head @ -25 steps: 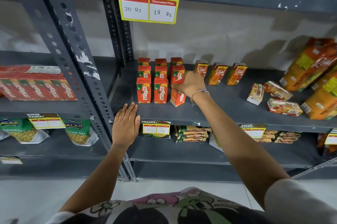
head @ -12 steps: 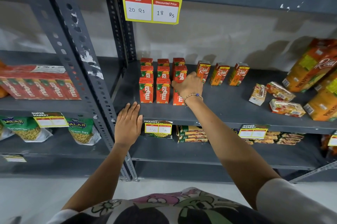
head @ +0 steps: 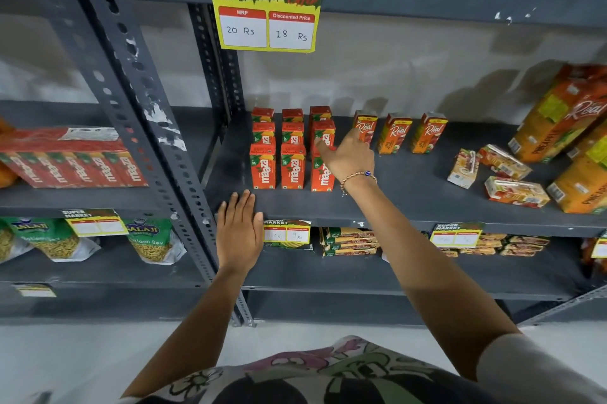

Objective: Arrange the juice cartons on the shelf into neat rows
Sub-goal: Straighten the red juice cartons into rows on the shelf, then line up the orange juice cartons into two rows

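Observation:
Small red Maaza juice cartons (head: 293, 170) stand upright in three columns at the left of the grey shelf (head: 410, 196). My right hand (head: 351, 157) hovers over the right column with fingers spread. Its thumb touches the top of the front right Maaza carton (head: 321, 179), and it grips nothing. Three orange Real cartons (head: 395, 138) stand in a row behind that hand. Three small cartons (head: 504, 161) lie toppled further right. My left hand (head: 239, 232) rests flat and open on the shelf's front edge.
Big pineapple juice cartons (head: 558, 117) lean at the far right. A price sign (head: 266, 7) hangs from the shelf above. A perforated steel upright (head: 154, 153) divides this bay from a left bay holding a red Maaza multipack (head: 75, 167). Snack packs fill the lower shelves.
The front right Maaza carton, earlier out of line and forward, now stands upright in its column. My right hand has lifted off it and opened. My left hand stayed put.

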Demonstrator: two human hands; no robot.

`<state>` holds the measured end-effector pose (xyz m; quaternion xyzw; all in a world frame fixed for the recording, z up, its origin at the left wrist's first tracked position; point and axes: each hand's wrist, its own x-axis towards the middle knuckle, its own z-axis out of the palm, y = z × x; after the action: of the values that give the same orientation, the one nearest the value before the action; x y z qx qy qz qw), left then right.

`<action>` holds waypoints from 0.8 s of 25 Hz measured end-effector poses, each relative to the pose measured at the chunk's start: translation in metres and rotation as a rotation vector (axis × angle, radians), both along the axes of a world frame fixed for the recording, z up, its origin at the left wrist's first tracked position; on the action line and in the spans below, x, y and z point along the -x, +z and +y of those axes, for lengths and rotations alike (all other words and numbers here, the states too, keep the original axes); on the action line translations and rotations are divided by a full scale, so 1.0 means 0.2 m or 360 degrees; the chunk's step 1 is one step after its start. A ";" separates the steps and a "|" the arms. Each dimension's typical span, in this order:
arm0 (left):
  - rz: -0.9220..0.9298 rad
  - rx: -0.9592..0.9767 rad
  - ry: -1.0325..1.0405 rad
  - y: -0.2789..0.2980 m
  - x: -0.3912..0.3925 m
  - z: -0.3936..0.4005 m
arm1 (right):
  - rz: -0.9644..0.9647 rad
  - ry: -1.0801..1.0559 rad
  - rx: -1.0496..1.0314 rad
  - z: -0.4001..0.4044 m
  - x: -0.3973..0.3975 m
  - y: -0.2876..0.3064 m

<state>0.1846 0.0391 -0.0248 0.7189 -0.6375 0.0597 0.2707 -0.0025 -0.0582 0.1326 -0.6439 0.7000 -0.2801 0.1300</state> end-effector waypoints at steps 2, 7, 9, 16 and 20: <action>-0.0023 -0.0004 -0.0038 -0.01 0.07 0.03 | -0.0035 0.0001 0.0033 0.01 0.11 0.00; -0.0129 -0.0074 -0.0312 -0.02 0.37 0.04 | -0.0110 -0.0147 -0.0046 0.01 0.49 -0.04; -0.0151 -0.0112 -0.0407 0.01 0.51 0.00 | -0.0128 -0.0230 -0.0068 -0.01 0.68 -0.05; -0.0172 -0.0140 -0.0328 0.03 0.79 -0.12 | 0.0225 -0.0407 -0.0284 -0.14 1.18 -0.09; -0.0189 -0.0116 -0.0270 -0.01 0.79 -0.13 | 0.0225 -0.0442 -0.0269 -0.20 1.24 -0.18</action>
<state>0.0263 0.0128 -0.0261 0.6669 -0.7127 0.0557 0.2102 -0.2502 -0.0976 0.0973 -0.5461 0.8106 -0.1896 0.0941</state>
